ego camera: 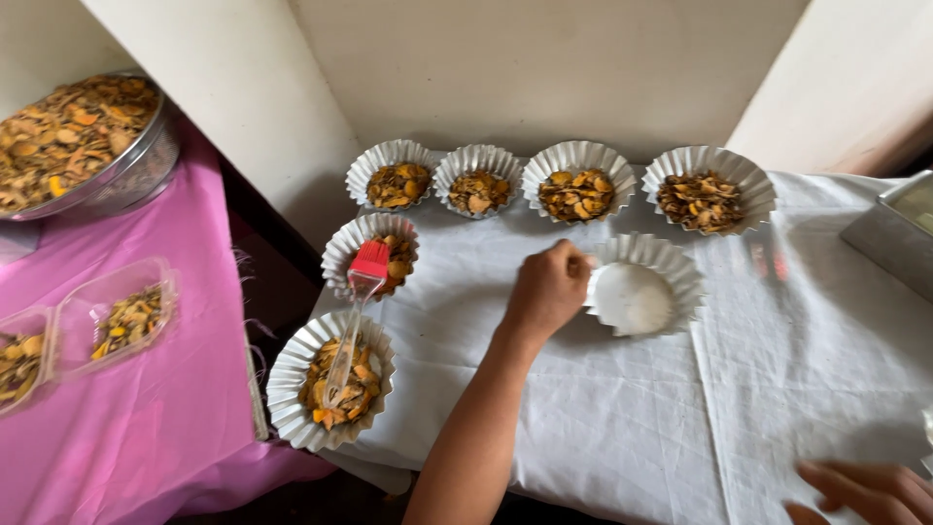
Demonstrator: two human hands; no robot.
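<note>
Left hand (547,290) is out over the white-clothed tabletop (622,428), fingers (573,261) curled shut on the near rim of the empty cup (637,292). The cup sits just right of the hand, tipped a little, pale base showing. Behind it, a row of four filled cups (573,188) along the wall. Two more filled cups sit at the left edge, and a red brush (356,309) lies across them, bristles up on the farther one. Right hand (868,491) is at the bottom right corner, fingers loosely spread, holding nothing visible. Far left, a pink cloth (165,408) carries a metal bowl (97,146) of chips and plastic tubs (97,316).
</note>
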